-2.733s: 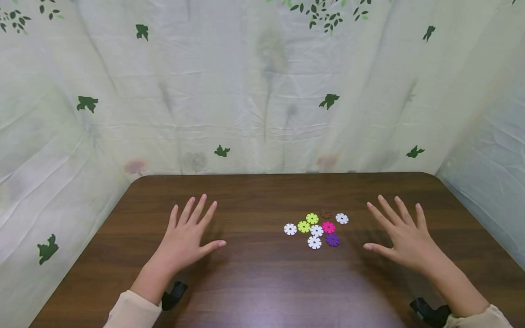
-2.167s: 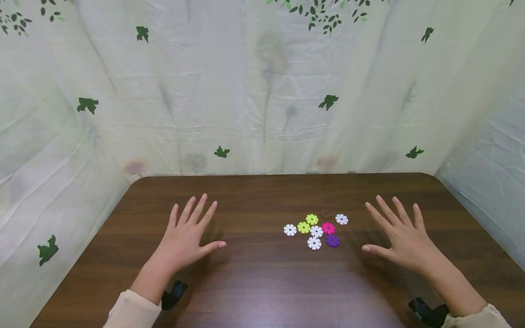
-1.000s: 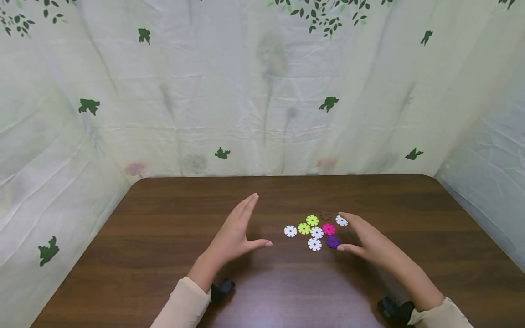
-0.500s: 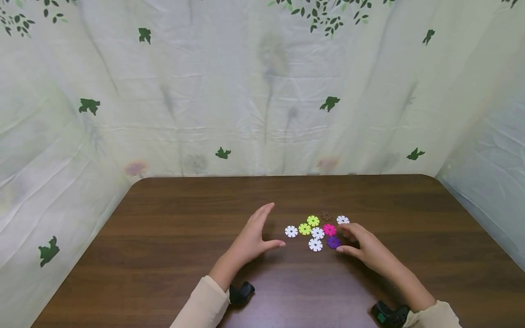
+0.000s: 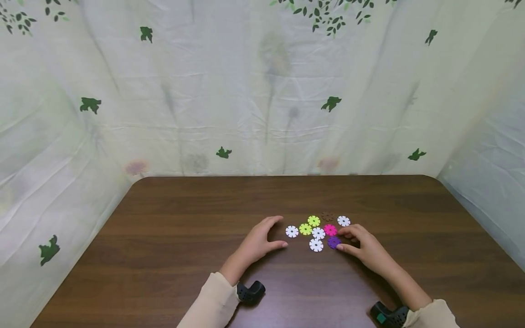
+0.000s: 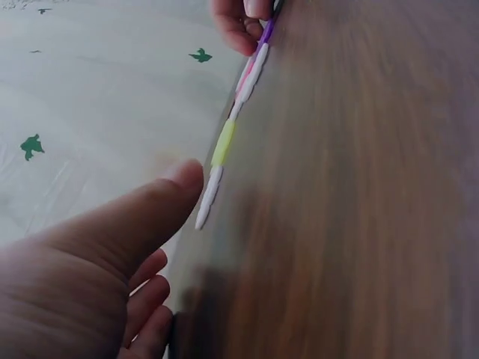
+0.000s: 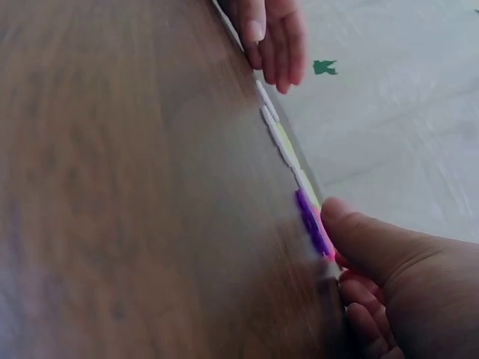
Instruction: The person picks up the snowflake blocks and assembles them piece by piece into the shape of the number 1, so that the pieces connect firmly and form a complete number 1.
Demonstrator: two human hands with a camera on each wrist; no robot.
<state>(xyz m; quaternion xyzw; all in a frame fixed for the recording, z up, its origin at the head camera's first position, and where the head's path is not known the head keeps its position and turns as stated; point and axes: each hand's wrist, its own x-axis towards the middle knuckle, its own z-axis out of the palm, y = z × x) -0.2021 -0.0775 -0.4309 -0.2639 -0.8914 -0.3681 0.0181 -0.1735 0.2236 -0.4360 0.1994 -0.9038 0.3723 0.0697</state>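
Note:
Several small, flat, notched plastic discs lie in a cluster on the brown table [image 5: 246, 200]. My left hand [image 5: 257, 241] is beside the leftmost white disc [image 5: 292, 231], thumb and fingers apart with nothing between them. My right hand [image 5: 367, 248] is at the cluster's right side, its thumb tip overlapping the edge of the purple disc [image 5: 334, 242]. Its bent index finger is near the pink disc [image 5: 330, 229]; the other fingers are partly hidden behind it. In the right wrist view the thumb [image 7: 337, 209] is right beside the purple and pink discs.
Two yellow-green discs [image 5: 313, 221], more white discs [image 5: 316, 245] and a brown disc [image 5: 327, 216], faint against the wood, make up the rest of the cluster. A white curtain [image 5: 246, 91] with green prints hangs behind the table. Each wrist wears a black camera [image 5: 251, 293].
Both hands, spread wide at the table's sides at first, have moved inward to the cluster. Their fingers have bent more. The discs lie as before.

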